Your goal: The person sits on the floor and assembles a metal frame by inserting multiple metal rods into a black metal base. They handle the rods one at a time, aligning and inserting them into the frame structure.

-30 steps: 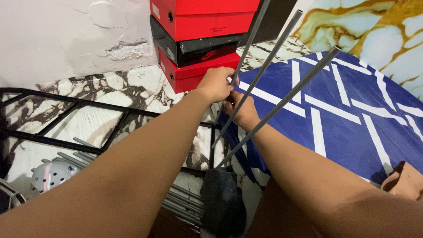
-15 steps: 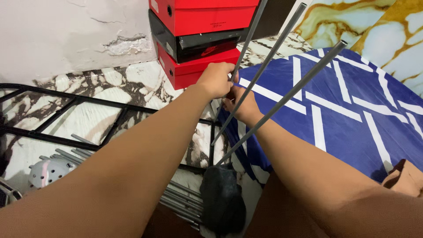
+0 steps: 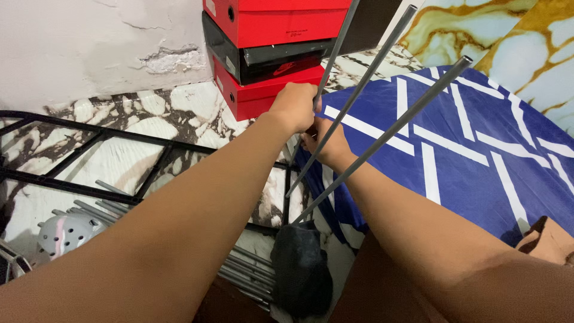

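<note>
Above the marble floor, near the picture's centre:
Left hand (image 3: 294, 104): fist closed on the uppermost grey rod (image 3: 332, 57), its grip at the rod's lower part.
Right hand (image 3: 326, 143): just below the left at 5 o'clock, fingers curled near the rods; grip state cannot be told, as the left hand covers part of it.
Rods, count: three raised, thin, straight, matte grey metal tubes with round ends.
Rods, axis: long axes run from 7 o'clock up to 1 o'clock; the lower ends converge near a black cloth bundle (image 3: 301, 269).
Loose rods (image 3: 245, 272): more of the same lie flat on the floor, count unclear.
Boxes (image 3: 269, 42): three stacked cardboard, red, black, red, at 12 o'clock.
Frame (image 3: 78, 188): black metal bars, rectangular grid, at 9 o'clock.
Cloth (image 3: 454, 149): blue with white stripes, at 3 o'clock.
</note>
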